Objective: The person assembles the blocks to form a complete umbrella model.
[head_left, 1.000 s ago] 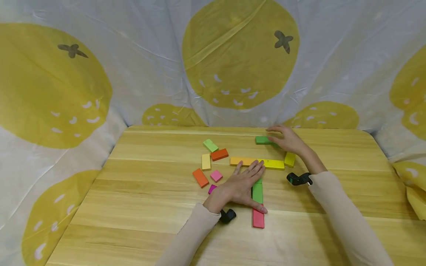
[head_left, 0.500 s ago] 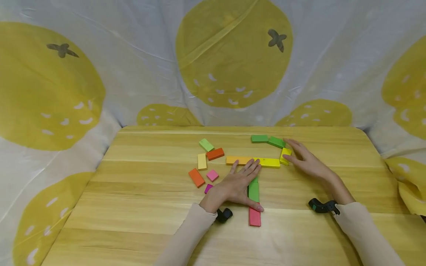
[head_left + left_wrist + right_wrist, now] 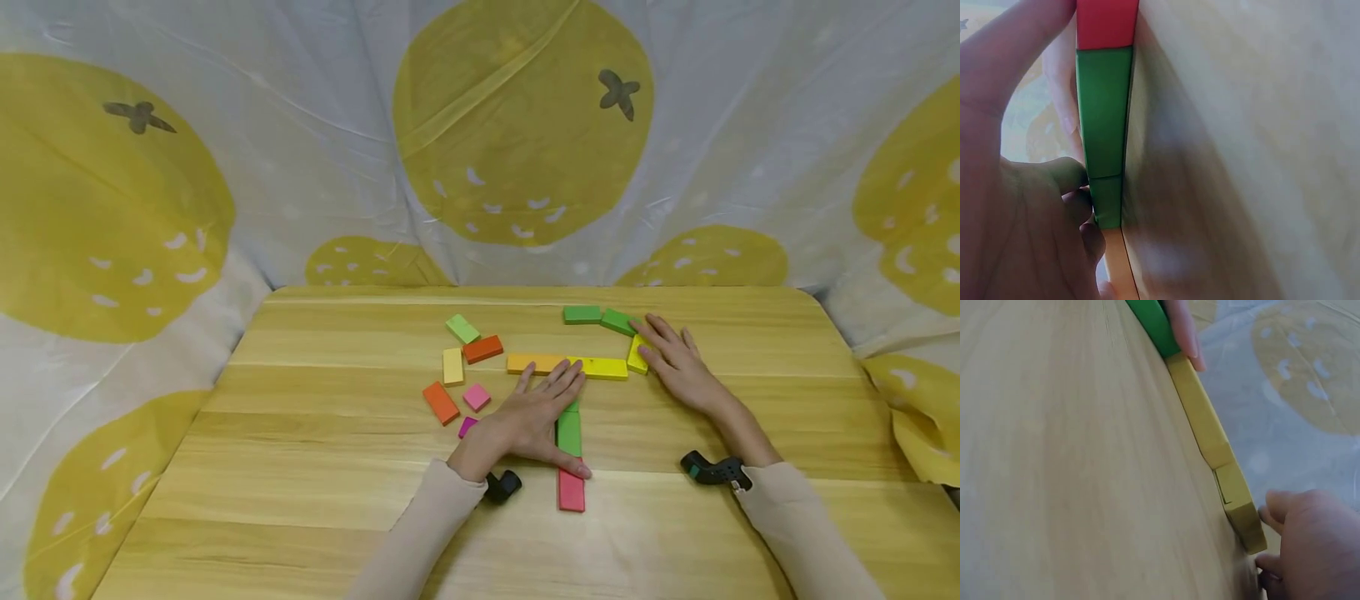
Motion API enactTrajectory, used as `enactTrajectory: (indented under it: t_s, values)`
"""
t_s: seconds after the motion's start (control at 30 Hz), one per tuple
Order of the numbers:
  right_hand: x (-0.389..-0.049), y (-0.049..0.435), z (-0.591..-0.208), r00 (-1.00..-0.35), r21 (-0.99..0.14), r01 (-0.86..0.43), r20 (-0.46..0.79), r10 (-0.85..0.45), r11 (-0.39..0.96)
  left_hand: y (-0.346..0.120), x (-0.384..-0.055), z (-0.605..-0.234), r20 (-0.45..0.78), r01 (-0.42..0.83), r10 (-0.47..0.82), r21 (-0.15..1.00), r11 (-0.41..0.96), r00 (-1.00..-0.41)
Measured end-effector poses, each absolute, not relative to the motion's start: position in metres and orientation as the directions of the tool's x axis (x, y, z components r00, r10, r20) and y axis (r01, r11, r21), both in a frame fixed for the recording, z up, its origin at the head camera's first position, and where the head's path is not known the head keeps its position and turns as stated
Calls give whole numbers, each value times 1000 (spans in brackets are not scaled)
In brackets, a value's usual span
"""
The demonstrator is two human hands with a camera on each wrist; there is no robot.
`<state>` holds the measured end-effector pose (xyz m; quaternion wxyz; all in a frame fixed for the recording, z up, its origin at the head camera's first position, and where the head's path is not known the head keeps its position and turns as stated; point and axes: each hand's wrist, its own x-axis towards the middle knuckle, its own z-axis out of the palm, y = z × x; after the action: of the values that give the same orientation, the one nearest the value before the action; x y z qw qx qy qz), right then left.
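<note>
In the head view my left hand [image 3: 525,418] lies spread over a flat layout of blocks. Its fingertips rest on the row made of an orange block [image 3: 530,363] and a yellow block [image 3: 603,368]. Its thumb touches a red block [image 3: 571,492] at the near end of a column with green blocks [image 3: 568,433], partly hidden by that hand. My right hand [image 3: 684,373], fingers extended, touches the outer side of a short yellow block [image 3: 637,355] at the row's right end. One of its fingertips reaches the tilted green block [image 3: 617,322].
Another green block [image 3: 582,315] lies left of the tilted one. Loose blocks are scattered left of the row, including a red-orange [image 3: 482,348], an orange [image 3: 441,403], a cream [image 3: 453,367], a light green [image 3: 462,328] and a pink [image 3: 476,397]. A patterned cloth hangs behind the table [image 3: 315,475].
My right hand has left the green blocks at the back and come to the short yellow block, which now sits closer to the row's end. The left hand stays in place.
</note>
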<state>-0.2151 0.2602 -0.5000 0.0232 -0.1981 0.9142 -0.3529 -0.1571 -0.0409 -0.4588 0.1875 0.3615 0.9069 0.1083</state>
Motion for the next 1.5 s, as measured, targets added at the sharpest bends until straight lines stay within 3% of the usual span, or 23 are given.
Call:
enactTrajectory:
  t_s: [0.27, 0.47, 0.63, 0.73, 0.83, 1.0, 1.17, 1.5]
  values:
    - [-210, 262, -502, -921, -609, -370, 142, -362, 702, -37, -157, -455, -257, 624, 694, 306, 719, -673]
    - [-211, 260, -504, -920, -608, -374, 150, -361, 700, -35, -162, -451, -217, 578, 682, 391, 716, -698]
    - [-210, 258, -506, -923, -606, -368, 146, -356, 705, -28, -175, -443, -35, 587, 645, 379, 715, -764]
    - [-210, 259, -505, -924, -605, -367, 147, -354, 707, -22, -192, -439, 118, 560, 563, 383, 734, -818]
    - [-210, 259, -506, -921, -601, -376, 160, -355, 705, -16, -216, -438, 180, 499, 468, 404, 767, -865]
    - [-213, 256, -508, -917, -599, -390, 181, -356, 699, -11, -254, -441, 76, 368, 375, 440, 819, -924]
    - [-217, 252, -511, -917, -607, -387, 172, -361, 694, -12, -280, -450, -50, 252, 321, 513, 821, -946]
    - [-214, 259, -511, -923, -589, -377, 180, -340, 715, -3, -295, -453, -88, 221, 341, 609, 762, -936]
